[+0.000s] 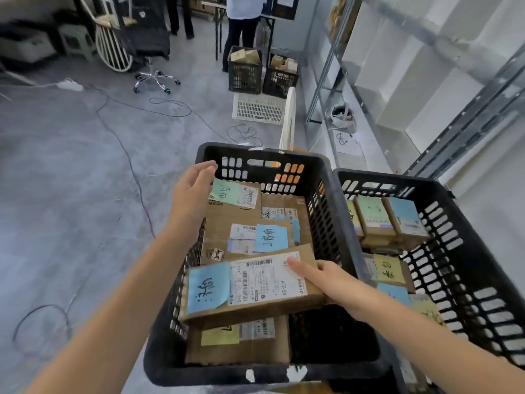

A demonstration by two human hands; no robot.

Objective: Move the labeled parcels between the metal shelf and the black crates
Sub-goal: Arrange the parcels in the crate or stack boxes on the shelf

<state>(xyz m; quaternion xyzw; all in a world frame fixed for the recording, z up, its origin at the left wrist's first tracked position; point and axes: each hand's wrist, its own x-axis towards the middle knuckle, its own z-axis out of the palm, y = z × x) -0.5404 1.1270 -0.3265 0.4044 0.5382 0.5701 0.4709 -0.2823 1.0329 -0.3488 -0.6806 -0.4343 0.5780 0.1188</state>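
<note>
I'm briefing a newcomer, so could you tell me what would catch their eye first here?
Centre frame, the right hand grips a brown parcel with a blue note above the near black crate. The left hand hovers open over that crate's far left rim. At right, a second black crate of parcels stands beside the metal shelf.

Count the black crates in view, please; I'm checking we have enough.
4. Near left crate and near right crate stand side by side up close; far left crate and far right crate sit on the floor farther back. More may be hidden.
</note>
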